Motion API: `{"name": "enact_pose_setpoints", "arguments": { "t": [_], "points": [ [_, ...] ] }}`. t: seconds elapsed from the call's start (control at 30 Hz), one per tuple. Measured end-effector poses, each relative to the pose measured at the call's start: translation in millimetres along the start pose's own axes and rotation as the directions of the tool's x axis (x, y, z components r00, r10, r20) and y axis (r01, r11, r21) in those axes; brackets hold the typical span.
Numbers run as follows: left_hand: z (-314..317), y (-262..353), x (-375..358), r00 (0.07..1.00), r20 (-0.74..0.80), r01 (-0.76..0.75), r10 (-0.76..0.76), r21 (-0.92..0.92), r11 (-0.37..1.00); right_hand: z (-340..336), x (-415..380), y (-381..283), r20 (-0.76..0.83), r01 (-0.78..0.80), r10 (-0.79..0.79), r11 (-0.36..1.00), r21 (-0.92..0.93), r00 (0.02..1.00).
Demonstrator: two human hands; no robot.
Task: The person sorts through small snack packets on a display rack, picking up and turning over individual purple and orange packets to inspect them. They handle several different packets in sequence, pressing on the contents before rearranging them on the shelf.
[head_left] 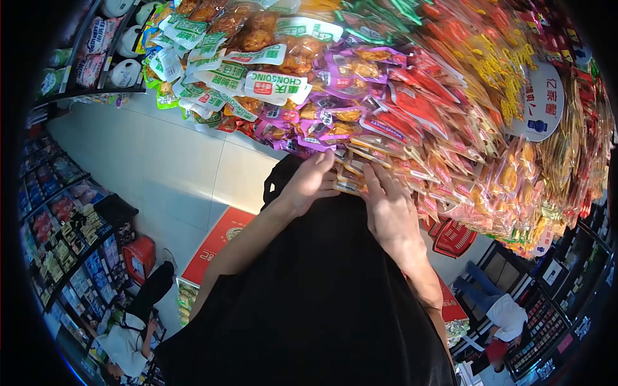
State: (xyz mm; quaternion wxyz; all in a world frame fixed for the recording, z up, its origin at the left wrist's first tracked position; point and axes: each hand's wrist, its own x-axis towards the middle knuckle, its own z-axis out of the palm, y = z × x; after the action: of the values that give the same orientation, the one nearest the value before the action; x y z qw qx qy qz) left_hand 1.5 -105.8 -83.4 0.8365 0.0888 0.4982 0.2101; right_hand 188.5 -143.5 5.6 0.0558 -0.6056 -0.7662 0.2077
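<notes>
In the middle of the head view, both hands are at the lower edge of a dense display of small sealed snack packets. My left hand has its thumb and fingers closed on the left side of tan-and-clear snack packets. Against the right side of the same packets, my right hand has its fingers bent and pressed close together. The fingertips are partly hidden among the wrappers. Just above my left hand lie purple snack packets, with red packets further right.
White-and-green packets fill the upper left of the display; an oval sign stands at right. A red basket is on the floor to the right, a red container at left. One person is lower left, another lower right, beside shelves.
</notes>
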Motion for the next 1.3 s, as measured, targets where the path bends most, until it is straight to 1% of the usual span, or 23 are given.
{"name": "enact_pose_setpoints", "arguments": {
  "t": [0.03, 0.1, 0.13, 0.17, 0.2, 0.27, 0.33, 0.4, 0.47, 0.6, 0.63, 0.7, 0.73, 0.8, 0.9, 0.97, 1.03, 1.1, 1.13, 1.2, 1.23, 1.27, 1.3],
  "points": [
    [3, -2, 1, 1.0, -0.008, -0.002, 0.002, 0.01, 1.0, 0, 1, 1, -0.069, 0.025, -0.023, 0.999, 0.031, 0.997],
    [5, -10, 7, 0.989, -0.095, -0.101, 0.111, 0.099, 0.99, 5, 3, 13, -0.102, 0.012, -0.001, 0.994, 0.107, 0.995],
    [1, -19, 13, 0.988, -0.102, -0.103, 0.114, 0.108, 0.989, 9, 4, 20, -0.123, 0.002, 0.02, 0.985, 0.172, 0.992],
    [-7, -31, 24, 0.96, -0.125, -0.22, 0.252, 0.226, 0.949, 14, 8, 27, -0.21, 0.058, -0.016, 0.979, 0.196, 0.978],
    [-5, -32, 26, 0.913, -0.131, -0.325, 0.387, 0.341, 0.882, 15, 9, 32, -0.217, 0.067, -0.022, 0.977, 0.202, 0.976],
    [-4, -37, 27, 0.92, -0.172, -0.296, 0.352, 0.285, 0.912, 20, 9, 41, -0.286, 0.123, -0.057, 0.968, 0.218, 0.957],
    [2, -37, 22, 0.905, -0.108, -0.37, 0.411, 0.278, 0.887, 28, 9, 50, -0.303, 0.133, -0.048, 0.954, 0.269, 0.952],
    [12, -40, 14, 0.9, -0.13, -0.378, 0.416, 0.24, 0.894, 34, 13, 56, -0.327, 0.152, -0.044, 0.938, 0.311, 0.944],
    [17, -42, 10, 0.878, -0.155, -0.408, 0.453, 0.254, 0.877, 40, 17, 59, -0.449, 0.198, -0.041, 0.931, 0.307, 0.892],
    [13, -46, 8, 0.835, -0.146, -0.425, 0.53, 0.439, 0.791, 41, 20, 62, -0.446, 0.208, -0.045, 0.922, 0.325, 0.894],
    [13, -45, 9, 0.835, -0.139, -0.427, 0.532, 0.446, 0.787, 42, 21, 63, -0.461, 0.223, -0.052, 0.919, 0.325, 0.886],
    [13, -47, 3, 0.767, -0.102, -0.435, 0.633, 0.643, 0.63, 46, 19, 63, -0.467, 0.228, -0.05, 0.915, 0.333, 0.883],
    [14, -47, -1, 0.771, -0.102, -0.43, 0.629, 0.645, 0.632, 46, 20, 63, -0.474, 0.23, -0.048, 0.914, 0.334, 0.879],
    [16, -41, -7, 0.671, 0.03, -0.48, 0.741, 0.78, 0.402, 47, 21, 62, -0.486, 0.236, -0.049, 0.913, 0.333, 0.873],
    [24, -33, -15, 0.64, 0.06, -0.52, 0.766, 0.767, 0.375, 48, 21, 61, -0.48, 0.222, -0.042, 0.919, 0.326, 0.877],
    [25, -30, -18, 0.637, 0.074, -0.518, 0.767, 0.778, 0.355, 49, 22, 62, -0.529, 0.271, -0.065, 0.907, 0.322, 0.846],
    [21, -29, -19, 0.645, 0.093, -0.511, 0.758, 0.79, 0.338, 50, 20, 62, -0.517, 0.267, -0.067, 0.908, 0.323, 0.853],
    [16, -30, -18, 0.556, 0.174, -0.552, 0.813, 0.808, 0.205, 50, 17, 63, -0.502, 0.255, -0.062, 0.91, 0.327, 0.863],
    [15, -28, -22, 0.565, 0.185, -0.555, 0.804, 0.806, 0.205, 48, 16, 63, -0.488, 0.26, -0.069, 0.906, 0.335, 0.87],
    [14, -14, -37, 0.652, 0.258, -0.589, 0.713, 0.765, 0.262, 44, 15, 64, -0.476, 0.257, -0.071, 0.905, 0.339, 0.877],
    [14, -6, -43, 0.593, 0.328, -0.615, 0.735, 0.774, 0.151, 42, 13, 63, -0.414, 0.22, -0.047, 0.898, 0.381, 0.909],
    [18, 2, -51, 0.594, 0.334, -0.619, 0.732, 0.771, 0.15, 38, 12, 63, -0.351, 0.183, -0.026, 0.888, 0.422, 0.936],
    [22, 9, -60, 0.592, 0.345, -0.647, 0.728, 0.742, 0.175, 32, 11, 60, -0.352, 0.178, -0.021, 0.889, 0.421, 0.936]
  ]
}}
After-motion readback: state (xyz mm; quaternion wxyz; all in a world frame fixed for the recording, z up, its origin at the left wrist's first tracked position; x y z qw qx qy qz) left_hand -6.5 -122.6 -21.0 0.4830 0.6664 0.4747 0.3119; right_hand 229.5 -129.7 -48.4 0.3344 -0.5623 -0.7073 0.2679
